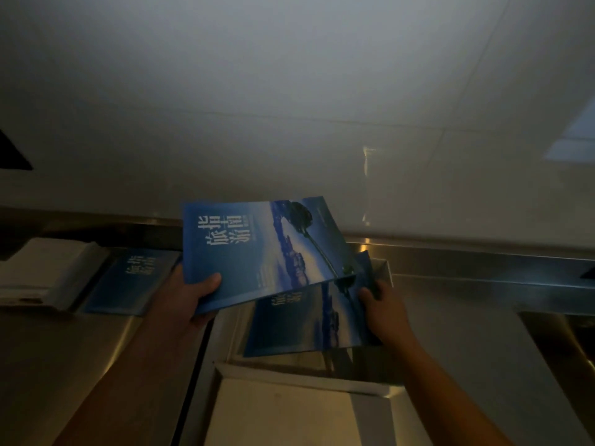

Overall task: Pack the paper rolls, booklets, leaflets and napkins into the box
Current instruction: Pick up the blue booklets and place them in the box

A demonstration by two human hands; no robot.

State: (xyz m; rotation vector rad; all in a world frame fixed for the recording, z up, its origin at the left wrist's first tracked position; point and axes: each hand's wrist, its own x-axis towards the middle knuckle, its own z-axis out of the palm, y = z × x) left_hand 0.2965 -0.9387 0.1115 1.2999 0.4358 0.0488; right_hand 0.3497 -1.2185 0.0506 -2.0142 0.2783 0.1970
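Observation:
My left hand [188, 292] grips a blue booklet [257, 249] by its near left corner, thumb on the cover, and holds it up tilted over the counter. My right hand [384, 312] holds a second blue booklet [302, 323] by its right edge, lower and partly under the first. Beneath both stands an open steel box [384, 268] with a pale interior; a white flat sheet or lid [283, 410] lies at its near side. More blue booklets [128, 281] lie stacked on the counter to the left, beside a white stack of napkins or paper [45, 272].
A steel counter [467, 342] runs left to right under a pale tiled wall [289, 107]. A sink basin [566, 342] opens at the far right. The scene is dim. A dark gap runs along the box's left side.

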